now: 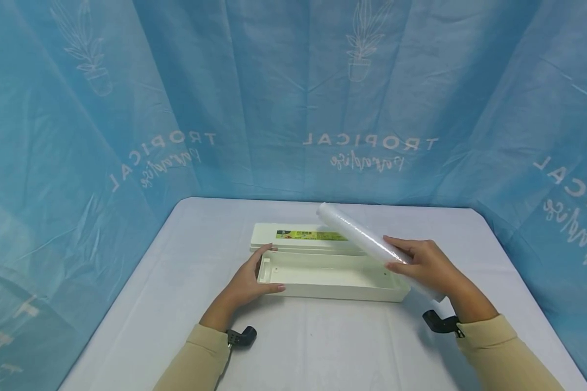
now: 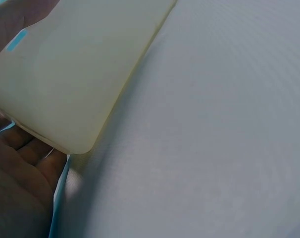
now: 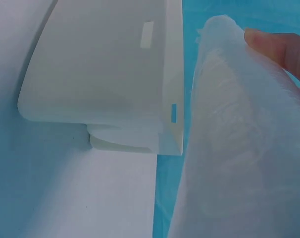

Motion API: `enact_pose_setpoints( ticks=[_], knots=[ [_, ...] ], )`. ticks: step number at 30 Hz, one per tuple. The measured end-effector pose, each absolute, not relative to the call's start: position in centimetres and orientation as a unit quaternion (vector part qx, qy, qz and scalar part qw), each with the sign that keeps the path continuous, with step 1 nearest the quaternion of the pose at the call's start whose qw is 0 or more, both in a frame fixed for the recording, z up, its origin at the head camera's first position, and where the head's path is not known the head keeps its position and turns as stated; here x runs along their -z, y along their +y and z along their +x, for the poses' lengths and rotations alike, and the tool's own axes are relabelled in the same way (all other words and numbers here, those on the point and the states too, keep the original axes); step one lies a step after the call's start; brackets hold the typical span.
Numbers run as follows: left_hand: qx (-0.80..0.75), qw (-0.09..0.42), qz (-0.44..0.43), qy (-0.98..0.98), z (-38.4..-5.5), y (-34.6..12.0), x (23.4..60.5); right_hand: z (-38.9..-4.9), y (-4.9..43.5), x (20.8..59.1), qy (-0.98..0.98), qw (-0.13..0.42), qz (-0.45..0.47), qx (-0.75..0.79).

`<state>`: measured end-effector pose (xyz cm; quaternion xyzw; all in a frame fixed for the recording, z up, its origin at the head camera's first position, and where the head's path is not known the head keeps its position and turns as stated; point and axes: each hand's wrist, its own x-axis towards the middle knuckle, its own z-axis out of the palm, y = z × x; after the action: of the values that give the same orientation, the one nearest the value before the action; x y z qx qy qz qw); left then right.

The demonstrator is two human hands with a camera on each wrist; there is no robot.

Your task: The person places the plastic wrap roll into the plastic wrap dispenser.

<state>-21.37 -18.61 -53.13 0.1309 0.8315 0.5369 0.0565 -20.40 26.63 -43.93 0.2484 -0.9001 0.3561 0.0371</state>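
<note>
In the head view my left hand (image 1: 248, 279) grips the left end of a long, cream plastic box (image 1: 332, 291), thumb on the near side and fingers at the far rim. The box is uncovered and nothing lies inside. My right hand (image 1: 425, 266) holds a roll of clear plastic wrap (image 1: 352, 231) between thumb and fingers, tilted over the right end of the box. The right wrist view shows the wrap roll (image 3: 239, 139) close up beside the box's end wall (image 3: 105, 74). In the left wrist view the fingers (image 2: 26, 148) press against the box's end (image 2: 80, 84).
Behind the box lies a cream lid (image 1: 264, 233) with a green and yellow label (image 1: 303, 235), partly hidden by the roll. A white cloth covers the table (image 1: 332, 347). Blue printed curtains (image 1: 274, 108) stand along its back and sides.
</note>
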Motion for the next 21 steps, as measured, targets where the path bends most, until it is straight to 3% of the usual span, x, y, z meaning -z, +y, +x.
enact_pose_setpoints(
  ticks=[21],
  knots=[
    [-0.542,0.06,0.13,0.828,-21.28,-18.64,52.74,-20.64,25.98,44.21,-0.895,0.022,0.272,-0.354]
  ],
)
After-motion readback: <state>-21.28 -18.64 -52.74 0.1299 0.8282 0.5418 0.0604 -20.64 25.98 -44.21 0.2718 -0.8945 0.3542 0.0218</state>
